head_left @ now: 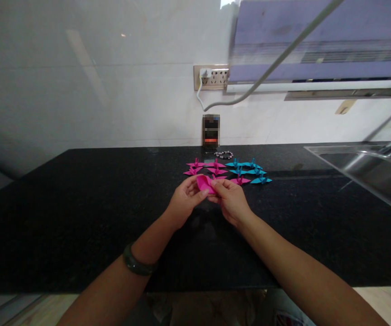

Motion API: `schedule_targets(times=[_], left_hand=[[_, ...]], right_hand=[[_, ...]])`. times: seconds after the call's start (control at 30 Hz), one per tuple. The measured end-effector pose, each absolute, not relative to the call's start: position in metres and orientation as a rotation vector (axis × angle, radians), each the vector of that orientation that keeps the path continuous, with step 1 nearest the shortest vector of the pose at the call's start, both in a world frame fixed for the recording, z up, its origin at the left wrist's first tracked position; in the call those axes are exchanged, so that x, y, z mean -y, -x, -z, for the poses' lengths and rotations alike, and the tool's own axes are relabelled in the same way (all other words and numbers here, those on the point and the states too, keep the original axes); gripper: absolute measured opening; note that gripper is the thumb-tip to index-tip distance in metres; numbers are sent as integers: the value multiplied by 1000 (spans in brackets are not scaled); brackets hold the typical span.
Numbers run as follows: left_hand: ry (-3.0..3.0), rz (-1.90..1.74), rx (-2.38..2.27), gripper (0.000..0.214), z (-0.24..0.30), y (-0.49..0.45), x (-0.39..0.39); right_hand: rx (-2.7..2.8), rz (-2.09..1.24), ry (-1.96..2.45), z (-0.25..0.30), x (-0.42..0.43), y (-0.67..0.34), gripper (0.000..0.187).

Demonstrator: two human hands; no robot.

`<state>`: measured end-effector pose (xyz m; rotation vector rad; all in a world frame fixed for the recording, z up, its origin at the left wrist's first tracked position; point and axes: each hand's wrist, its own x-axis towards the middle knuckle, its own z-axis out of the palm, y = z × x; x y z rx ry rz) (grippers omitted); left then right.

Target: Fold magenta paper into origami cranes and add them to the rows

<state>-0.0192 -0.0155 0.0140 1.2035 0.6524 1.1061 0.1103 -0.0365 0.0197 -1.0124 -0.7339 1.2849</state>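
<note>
A small piece of folded pink origami paper (204,184) is held up between my two hands over the dark counter. My left hand (183,199) pinches its left side, thumb in front and fingers behind. On the right side, my right hand (231,199) grips the paper with thumb and fingertips, hiding part of it. Just behind the hands stand several finished pink paper cranes (216,171) on the left and several blue paper cranes (261,180) on the right, in rows. One pink crane is partly covered by my fingers.
The black countertop (80,217) runs along a white tiled wall. A phone (211,131) with a blurred screen leans there, with a beaded bracelet (225,155) beside it. A grey cable (266,72) hangs from the socket (212,77). A metal sink (379,167) is at the right.
</note>
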Motion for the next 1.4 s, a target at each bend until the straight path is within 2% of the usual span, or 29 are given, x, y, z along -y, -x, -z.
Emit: schedule_targets(times=[0.07, 0.17, 0.37, 0.47, 0.6, 0.97, 1.1, 1.2, 1.4], left_hand=[[-1160, -1143, -712, 38, -13, 19, 14], [-1115, -1169, -795, 34, -15, 21, 11], [-1278, -975, -954, 22, -24, 20, 15], [-1355, -944, -938, 18, -23, 19, 17], [-1389, -987, -932, 12, -21, 20, 15], [-1637, -1014, -1011, 34, -11, 29, 7], [-1625, -1000, -999, 34, -13, 29, 8], [-1547, -1004, -926, 25, -18, 25, 12], [-1414, -991, -833, 36, -24, 18, 19]], right_hand=[[802, -1290, 1050, -17, 38, -108, 19], [1006, -1203, 1123, -11, 37, -108, 18], [1367, -716, 1151, -9, 34, -117, 22], [1487, -606, 1115, -11, 32, -121, 15], [1508, -634, 1085, -9, 29, -123, 10], [1414, -811, 1128, -6, 29, -121, 15], [1347, -941, 1170, -8, 29, -120, 15], [1316, -987, 1175, -9, 28, -120, 17], [1285, -980, 1165, -10, 29, -121, 20]])
